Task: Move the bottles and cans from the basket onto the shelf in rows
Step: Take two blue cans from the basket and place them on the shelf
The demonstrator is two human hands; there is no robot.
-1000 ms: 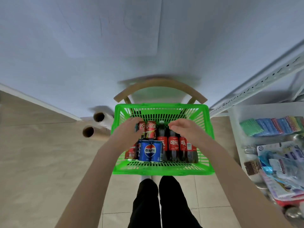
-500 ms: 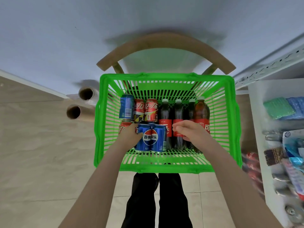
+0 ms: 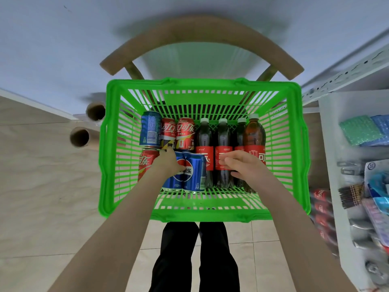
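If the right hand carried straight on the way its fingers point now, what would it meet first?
Most likely the red label of the second cola bottle from the left in the green basket; the right hand hovers right at it. Depth is unclear, so it may already touch.

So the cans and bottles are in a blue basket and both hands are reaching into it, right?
Not blue: the head view shows the basket is green. The rest is right: cans and bottles sit in it, and the left hand and right hand reach in.
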